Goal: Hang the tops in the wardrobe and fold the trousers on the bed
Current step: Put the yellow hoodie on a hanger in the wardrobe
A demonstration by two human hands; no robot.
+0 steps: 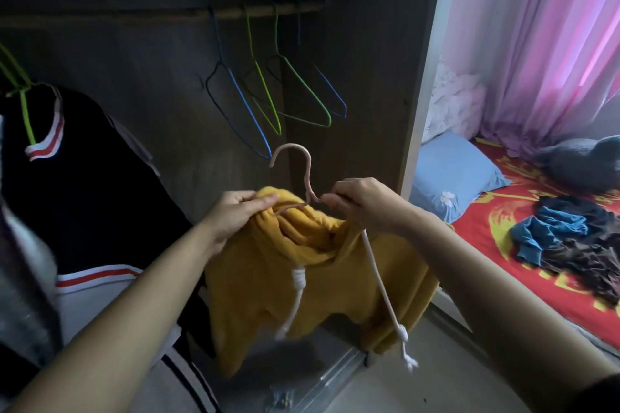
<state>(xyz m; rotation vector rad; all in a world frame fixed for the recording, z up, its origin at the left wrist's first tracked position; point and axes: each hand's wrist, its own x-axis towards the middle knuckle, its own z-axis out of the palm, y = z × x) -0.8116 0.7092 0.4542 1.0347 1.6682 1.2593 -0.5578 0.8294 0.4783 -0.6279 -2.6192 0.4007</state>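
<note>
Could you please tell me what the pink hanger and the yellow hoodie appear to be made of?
The pink hanger looks like thin wire with a matte coating, judging by its slim bent rod. The yellow hoodie seems a soft, fleecy knit: it bunches in thick folds with a dull surface.

Blue pillow [453,174], pink curtain [543,54]

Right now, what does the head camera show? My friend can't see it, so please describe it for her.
Two hands, left hand and right hand, fit a mustard-yellow hooded top onto a pale pink hanger before an open dark wooden wardrobe. Empty blue and green wire hangers hang on its rail. Rumpled dark and blue clothes lie on the red bed.
</note>
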